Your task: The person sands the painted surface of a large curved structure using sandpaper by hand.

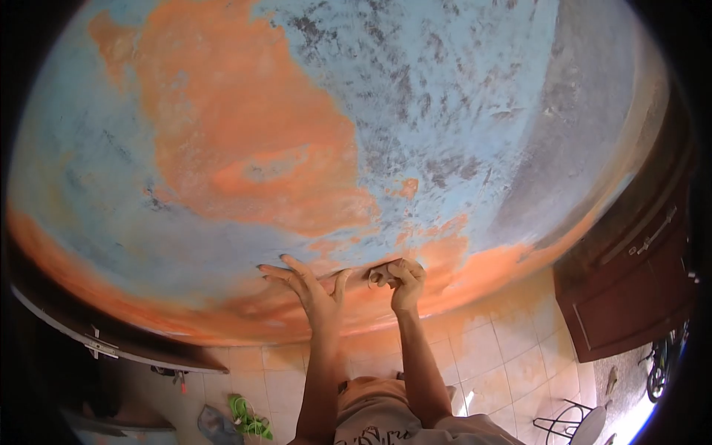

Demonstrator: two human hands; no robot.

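A wall [245, 111] with patchy orange, pale blue and grey paint fills most of the head view. My left hand [316, 298] is at its lower orange part, fingers spread, holding nothing. To its right, my right hand [407, 285] is closed around a small folded brownish sheet, which looks like sandpaper [379, 275], close against the wall. Fingers hide part of this sheet. I cannot tell how firmly it presses on the surface.
Orange dust lies on the tiled floor [486, 352] along the wall. A dark red-brown door [630, 297] stands at the right, with a round stool [589, 426] below it. A bright green item [248, 419] lies at lower left, near a grey cloth-like bundle [217, 424].
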